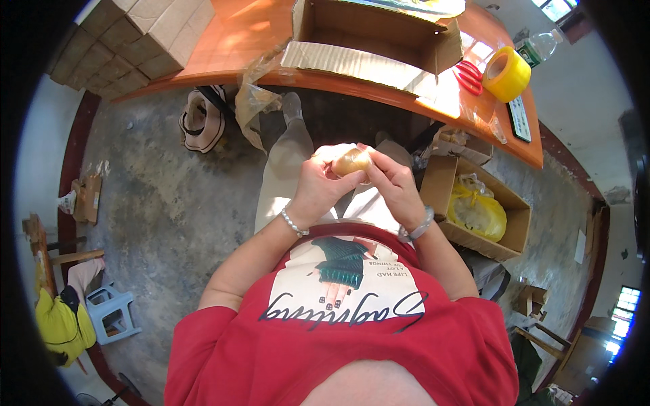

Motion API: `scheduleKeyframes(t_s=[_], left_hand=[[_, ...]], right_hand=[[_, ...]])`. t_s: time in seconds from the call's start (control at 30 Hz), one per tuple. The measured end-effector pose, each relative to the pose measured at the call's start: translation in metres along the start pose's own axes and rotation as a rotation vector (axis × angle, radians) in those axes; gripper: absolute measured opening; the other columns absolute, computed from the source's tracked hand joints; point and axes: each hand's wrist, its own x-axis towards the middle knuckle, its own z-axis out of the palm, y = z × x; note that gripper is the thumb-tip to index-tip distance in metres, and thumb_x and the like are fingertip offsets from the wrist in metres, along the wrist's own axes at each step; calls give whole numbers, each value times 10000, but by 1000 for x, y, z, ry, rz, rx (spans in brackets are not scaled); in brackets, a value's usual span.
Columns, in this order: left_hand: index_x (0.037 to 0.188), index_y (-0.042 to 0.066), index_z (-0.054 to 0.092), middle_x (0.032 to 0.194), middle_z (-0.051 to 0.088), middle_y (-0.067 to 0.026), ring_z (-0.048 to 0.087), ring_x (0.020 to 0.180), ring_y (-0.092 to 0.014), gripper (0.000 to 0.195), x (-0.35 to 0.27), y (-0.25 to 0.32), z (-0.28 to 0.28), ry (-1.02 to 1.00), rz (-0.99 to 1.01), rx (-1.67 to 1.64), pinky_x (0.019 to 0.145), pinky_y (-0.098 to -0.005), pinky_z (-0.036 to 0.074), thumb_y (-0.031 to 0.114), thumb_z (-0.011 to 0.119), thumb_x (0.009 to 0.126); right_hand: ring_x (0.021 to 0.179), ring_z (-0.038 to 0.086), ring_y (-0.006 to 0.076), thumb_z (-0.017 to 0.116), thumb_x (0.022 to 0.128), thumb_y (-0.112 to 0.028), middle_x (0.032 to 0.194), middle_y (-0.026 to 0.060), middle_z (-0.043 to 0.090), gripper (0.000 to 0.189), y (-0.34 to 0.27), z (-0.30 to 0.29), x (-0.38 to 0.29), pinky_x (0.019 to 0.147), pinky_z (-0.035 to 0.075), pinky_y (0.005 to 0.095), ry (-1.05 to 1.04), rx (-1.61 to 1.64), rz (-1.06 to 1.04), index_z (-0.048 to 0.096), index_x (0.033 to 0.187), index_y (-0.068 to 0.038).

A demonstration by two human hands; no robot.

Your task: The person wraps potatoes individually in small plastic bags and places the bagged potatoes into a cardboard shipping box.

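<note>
A small round yellow-brown item (351,160), seemingly in clear plastic film, is held up in front of my lap. My left hand (321,177) cups it from the left, with the thumb across its near side. From the right, the fingertips of my right hand (393,177) pinch its edge and the film. The fingers cover part of the item, so its exact kind cannot be told. Beyond my hands, an open cardboard box (355,56) sits on the orange table (228,51), close to its front edge.
Small cardboard boxes (137,40) are stacked at the table's left. At its right are red-handled scissors (468,77), yellow tape (507,75), a phone (519,119) and a plastic bottle (542,46). A carton (480,243) holding a yellow bag (477,210) stands right of my legs. Torn film (251,101) hangs off the edge.
</note>
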Motion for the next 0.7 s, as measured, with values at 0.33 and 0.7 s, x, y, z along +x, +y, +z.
scheduleKeyframes(t_s=[0.33, 0.7], left_hand=[[1177, -60, 543, 1167, 578, -113, 581, 1024, -142, 480, 2, 5, -4, -81, 22, 170, 865, -263, 507, 44, 745, 755], [1081, -47, 589, 1015, 637, -84, 611, 887, -102, 362, 6, 11, -7, -84, -156, 206, 760, -226, 522, 69, 734, 771]], right_hand=[[995, 594, 174, 736, 744, -57, 1194, 127, 566, 652, -9, -17, -5, 880, 473, 299, -126, -395, -54, 440, 1321, 13], [828, 610, 156, 770, 686, -110, 949, 103, 622, 553, -4, -21, -1, 740, 492, 270, -105, -317, -51, 566, 1189, -3]])
